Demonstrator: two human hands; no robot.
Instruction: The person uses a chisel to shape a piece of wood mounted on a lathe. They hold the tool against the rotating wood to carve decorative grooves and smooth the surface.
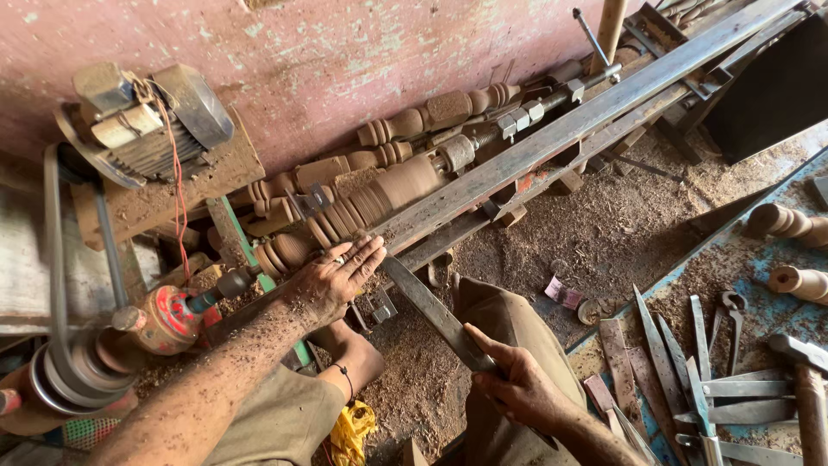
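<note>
A turned wooden spindle with rings and a thick body is mounted on a lathe, lying along the long steel rest bar. My left hand, dusted with shavings, lies flat with its fingers on the blade of a long metal chisel where it meets the rest bar, just below the spindle's ringed end. My right hand grips the chisel's handle end low, close to my knee. The chisel's tip is hidden under my left fingers.
An electric motor with a drive belt sits at the left. Finished spindles lean on the pink wall. Several chisels, a hammer and turned pieces lie at the right. Sawdust covers the floor.
</note>
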